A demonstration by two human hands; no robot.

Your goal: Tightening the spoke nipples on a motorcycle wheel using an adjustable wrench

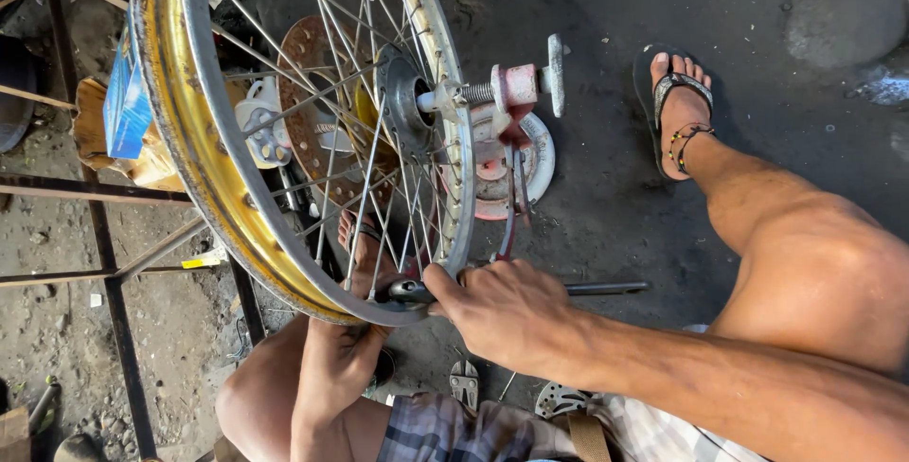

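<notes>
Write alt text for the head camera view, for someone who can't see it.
Seen from above, a seated person's right hand grips a dark tool against the rim of a spoked wheel mounted on a red stand. The left hand reaches under the rim's lower edge. A sandalled foot rests on the dark floor.
</notes>
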